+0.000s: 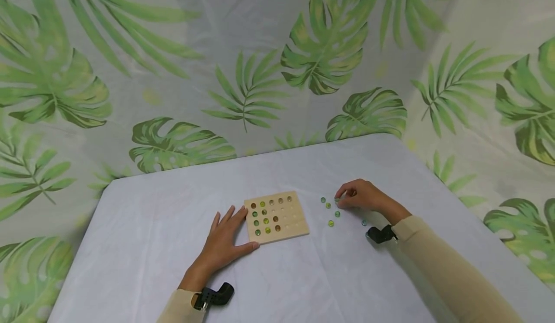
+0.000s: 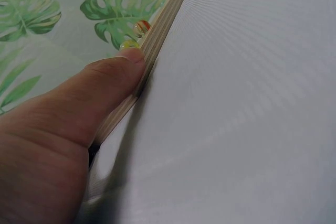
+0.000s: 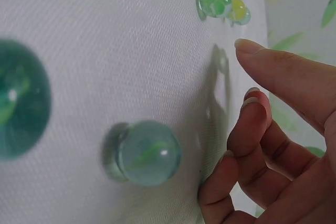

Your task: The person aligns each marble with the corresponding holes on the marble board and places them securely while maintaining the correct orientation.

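A wooden board (image 1: 297, 221) with round hollows lies mid-table. Green, yellow and amber marbles fill its left columns, and the row at the far edge holds marbles along its length. My left hand (image 1: 226, 241) rests at the board's left side, fingers spread and fairly straight. Its thumb (image 2: 113, 77) presses the near edge, close to a yellow marble (image 2: 129, 44) and an orange-striped marble (image 2: 141, 28). On the right, my right hand (image 1: 360, 195) hovers with bent fingers beside a green marble (image 1: 336, 200). A gap shows between its thumb and fingers, without a marble visible there.
Loose marbles lie right of the board, among them a green marble (image 1: 337, 214) and a yellow marble (image 1: 331, 223). A pale blue-green marble (image 3: 149, 153) sits nearer the right wrist. White cloth (image 1: 173, 207) covers the table; a leaf-patterned curtain (image 1: 260, 72) stands behind it.
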A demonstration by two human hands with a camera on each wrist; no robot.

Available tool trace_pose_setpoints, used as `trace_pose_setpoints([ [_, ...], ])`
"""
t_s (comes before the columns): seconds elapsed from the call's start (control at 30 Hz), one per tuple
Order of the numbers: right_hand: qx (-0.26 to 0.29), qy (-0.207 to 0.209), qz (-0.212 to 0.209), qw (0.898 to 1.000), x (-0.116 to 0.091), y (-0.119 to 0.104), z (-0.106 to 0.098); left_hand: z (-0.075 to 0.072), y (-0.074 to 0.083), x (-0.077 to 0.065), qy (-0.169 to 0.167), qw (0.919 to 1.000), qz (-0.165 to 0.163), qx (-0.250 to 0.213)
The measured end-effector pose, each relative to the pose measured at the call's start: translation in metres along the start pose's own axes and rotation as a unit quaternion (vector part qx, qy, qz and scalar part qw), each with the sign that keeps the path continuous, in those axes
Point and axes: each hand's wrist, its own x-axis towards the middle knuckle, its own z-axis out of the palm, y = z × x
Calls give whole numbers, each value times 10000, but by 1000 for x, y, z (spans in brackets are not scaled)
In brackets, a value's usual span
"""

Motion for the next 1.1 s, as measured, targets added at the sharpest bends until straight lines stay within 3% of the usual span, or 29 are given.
trace_pose_setpoints([
  [0.57, 40, 102, -400, 9991, 10, -25, 3, 3, 1, 4, -109, 9999, -83, -54],
  [1.1, 332, -23, -884, 9955, 34, -59, 25, 3, -1, 0, 53, 10000, -43, -10],
])
